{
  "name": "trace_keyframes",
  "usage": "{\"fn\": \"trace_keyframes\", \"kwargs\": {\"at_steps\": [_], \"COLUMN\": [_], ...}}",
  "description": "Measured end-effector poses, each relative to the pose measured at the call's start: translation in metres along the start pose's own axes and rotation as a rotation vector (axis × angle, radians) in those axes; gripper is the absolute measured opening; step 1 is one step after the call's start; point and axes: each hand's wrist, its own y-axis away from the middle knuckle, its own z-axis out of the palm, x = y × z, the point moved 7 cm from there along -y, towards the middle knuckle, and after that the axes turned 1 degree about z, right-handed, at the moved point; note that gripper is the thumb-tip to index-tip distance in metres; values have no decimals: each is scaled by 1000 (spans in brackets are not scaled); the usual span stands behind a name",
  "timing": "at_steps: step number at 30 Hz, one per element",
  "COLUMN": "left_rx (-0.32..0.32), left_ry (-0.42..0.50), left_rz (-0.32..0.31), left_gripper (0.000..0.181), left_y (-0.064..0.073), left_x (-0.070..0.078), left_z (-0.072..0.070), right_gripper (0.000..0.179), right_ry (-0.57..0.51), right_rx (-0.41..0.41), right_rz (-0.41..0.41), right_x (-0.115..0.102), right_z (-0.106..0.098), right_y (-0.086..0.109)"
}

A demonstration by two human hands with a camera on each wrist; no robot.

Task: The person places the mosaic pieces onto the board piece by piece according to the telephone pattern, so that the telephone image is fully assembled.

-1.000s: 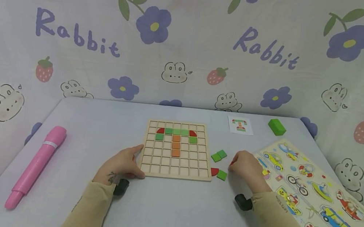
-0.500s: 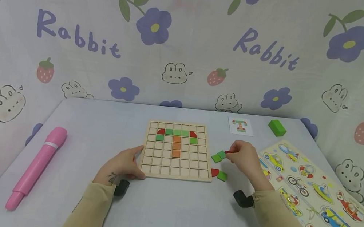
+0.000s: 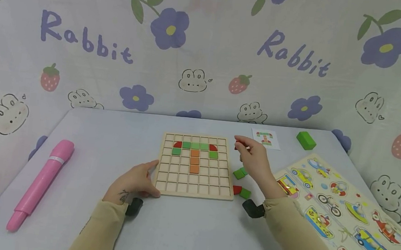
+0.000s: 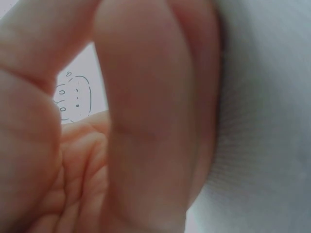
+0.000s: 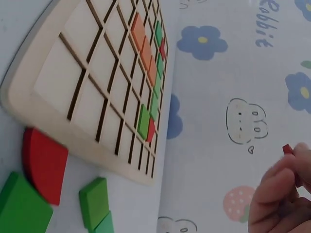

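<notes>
A wooden grid board [image 3: 192, 188] lies flat on the table. Red, green and orange tiles sit in its cells in a T-like shape. My left hand [image 3: 135, 181] holds the board's left edge near the front corner; its curled fingers fill the left wrist view. Above the table, just right of the board's far right corner, my right hand [image 3: 255, 158] pinches a small red tile [image 5: 286, 149], largely covered by the fingers. Right of the board lie a red quarter-circle tile [image 5: 46, 165] touching a green square tile [image 3: 245, 193], and two more green tiles [image 3: 239, 173].
A pattern card [image 3: 272, 140] showing a coloured T-like figure and a green block [image 3: 306, 140] lie at the back right. On the right is a vehicle puzzle board [image 3: 343, 219], partly under the right forearm. A pink stick-shaped object [image 3: 40, 186] lies far left.
My right hand has moved up and left with the red tile, from beside the puzzle board past the loose green tiles to the board's far right corner. The left hand has stayed still.
</notes>
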Motion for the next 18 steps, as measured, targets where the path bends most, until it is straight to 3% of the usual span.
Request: {"fn": "trace_keyframes", "kwargs": {"at_steps": [8,13,18], "left_rx": [-5,-14,-20], "left_ry": [3,25,32], "left_rz": [12,19,22], "left_gripper": [109,111,111], "left_y": [0,0,0], "left_x": [0,1,1], "left_z": [0,0,0], "right_gripper": [29,15,12], "right_ry": [-114,-89,3], "right_rx": [-48,-149,-248], "right_rz": [90,85,120], "right_x": [-5,-4,5], "right_z": [22,47,73], "right_y": [-9,-14,-14]}}
